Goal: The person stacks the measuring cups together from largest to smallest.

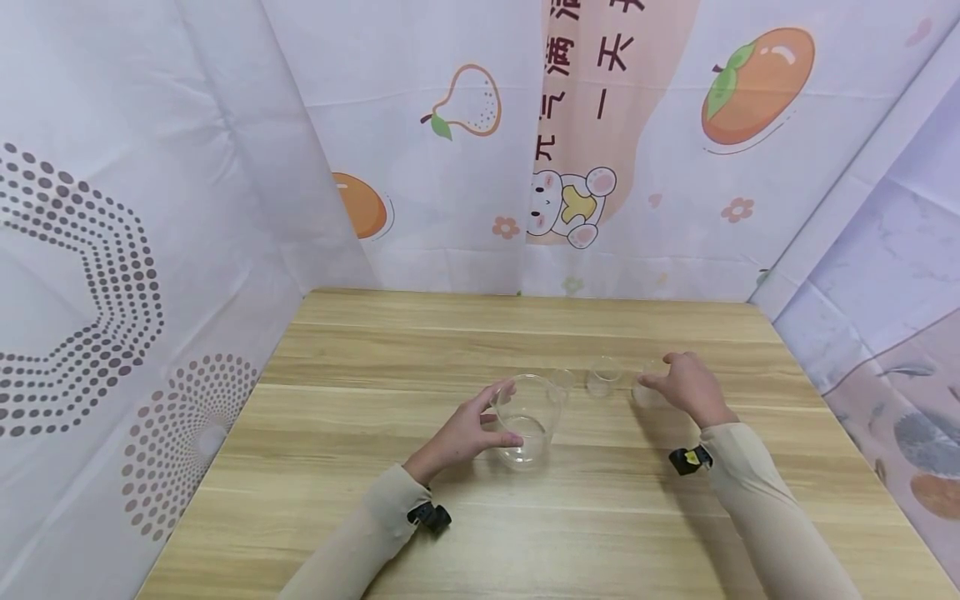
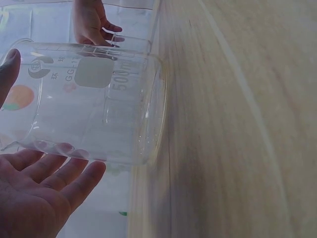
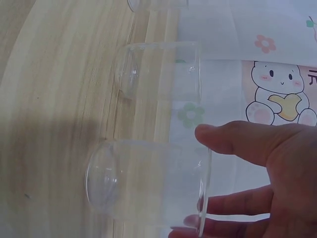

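My left hand (image 1: 468, 433) holds a large clear glass beaker (image 1: 531, 421) at its side, thumb on one side and fingers on the other. In the left wrist view this beaker (image 2: 94, 106) stands upright on the table and bears a white 500 ml print. To the right, my right hand (image 1: 686, 387) grips a small clear glass beaker (image 3: 148, 183) by its rim, between thumb and fingers. Beside it stands a second small glass beaker (image 1: 602, 379). Another small glass (image 1: 562, 382) is just behind the large beaker, partly hard to make out.
The glassware stands on a light wood-grain table (image 1: 360, 350). A white printed curtain (image 1: 420, 200) hangs along the table's back edge, with further curtains at the left and right. Each wrist wears a small black camera (image 1: 431, 517).
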Demonstrator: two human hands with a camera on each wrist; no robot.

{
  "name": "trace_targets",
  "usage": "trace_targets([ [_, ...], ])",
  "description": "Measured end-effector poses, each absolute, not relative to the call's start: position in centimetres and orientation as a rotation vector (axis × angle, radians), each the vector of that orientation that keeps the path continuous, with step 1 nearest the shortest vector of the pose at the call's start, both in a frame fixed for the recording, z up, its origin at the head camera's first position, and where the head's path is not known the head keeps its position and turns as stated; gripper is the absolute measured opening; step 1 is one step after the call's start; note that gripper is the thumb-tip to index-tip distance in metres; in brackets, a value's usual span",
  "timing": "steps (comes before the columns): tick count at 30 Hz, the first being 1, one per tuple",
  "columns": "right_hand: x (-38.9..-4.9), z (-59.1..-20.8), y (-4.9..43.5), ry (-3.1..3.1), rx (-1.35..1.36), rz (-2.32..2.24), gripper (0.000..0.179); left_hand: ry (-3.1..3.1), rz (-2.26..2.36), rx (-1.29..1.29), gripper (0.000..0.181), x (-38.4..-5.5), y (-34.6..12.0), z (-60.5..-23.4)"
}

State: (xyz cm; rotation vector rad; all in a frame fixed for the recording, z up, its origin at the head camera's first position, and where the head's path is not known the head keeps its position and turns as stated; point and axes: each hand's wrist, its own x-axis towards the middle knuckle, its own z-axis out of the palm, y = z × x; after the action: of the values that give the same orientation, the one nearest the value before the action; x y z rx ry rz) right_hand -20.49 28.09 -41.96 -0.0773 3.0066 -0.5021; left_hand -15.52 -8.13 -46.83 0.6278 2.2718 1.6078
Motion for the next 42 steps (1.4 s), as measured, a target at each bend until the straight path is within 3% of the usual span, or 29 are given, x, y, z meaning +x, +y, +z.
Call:
trace_targets([
  [8,-20.6,-42.2,28.3,3.027,-0.111,-0.527,0.067,2.274,1.591,0.636,0.087,-15.0,-8.0,-45.4],
  [15,-20.6,-41.9,28.3,3.038,-0.114,-0.518,0.067,2.272,1.613,0.65,0.089,-15.6,-8.2,-47.2],
  [27,-20.4,-40.9,27.9,3.058,-0.132,-0.55,0.066,2.263,1.609,0.638,0.089,-15.7,-8.2,-47.3],
  [37,-20.5,-39.7,27.7,3.051,-0.109,-0.608,0.067,2.249,1.576,0.67,0.086,-14.2,-8.3,-43.4],
  [42,-20.4,-39.1,27.5,3.066,-0.113,-0.597,0.068,2.242,1.579,0.663,0.086,-14.4,-8.3,-43.9],
])
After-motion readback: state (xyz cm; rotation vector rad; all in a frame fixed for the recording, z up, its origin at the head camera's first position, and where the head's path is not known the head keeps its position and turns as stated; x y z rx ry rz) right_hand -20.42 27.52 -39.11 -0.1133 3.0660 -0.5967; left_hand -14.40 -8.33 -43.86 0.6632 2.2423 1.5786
